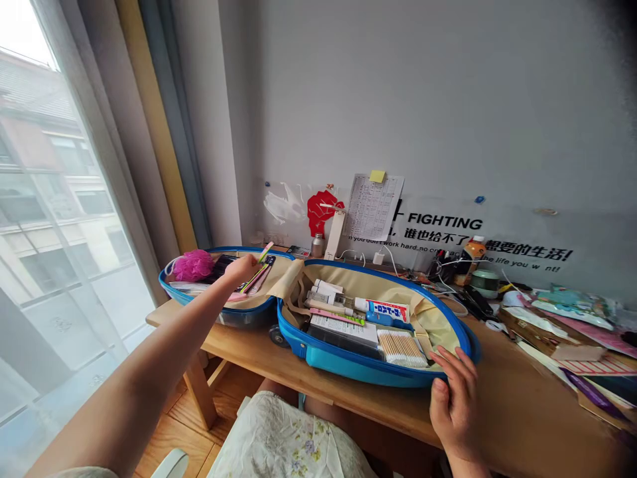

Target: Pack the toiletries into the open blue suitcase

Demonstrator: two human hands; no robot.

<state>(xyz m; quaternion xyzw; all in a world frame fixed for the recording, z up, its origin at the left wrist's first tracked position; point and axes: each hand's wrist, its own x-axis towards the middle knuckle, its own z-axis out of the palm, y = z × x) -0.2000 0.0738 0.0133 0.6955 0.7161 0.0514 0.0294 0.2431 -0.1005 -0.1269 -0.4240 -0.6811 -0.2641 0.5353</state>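
Note:
A blue suitcase (355,362) lies spread open on the wooden desk, its two halves side by side. Over the left half, my left hand (241,269) is closed on a slim pink-and-green stick that looks like a toothbrush (266,251). Below that hand lie slim packaged items (259,275), with a bright pink bath puff (192,265) at the far left. My right hand (455,392) rests at the right half's near rim, fingers apart, holding nothing. Inside that half are a toothpaste box (389,310), a pack of cotton swabs (402,348), a pink-and-green item (338,316) and white tubes (326,287).
Bottles, cables, a lidded jar (484,283) and papers crowd the desk's back right. A white lamp-like stand (335,234) and a small bottle (317,245) are near the wall. The bare desk surface (517,392) extends right of the suitcase. Curtains and a window are at left.

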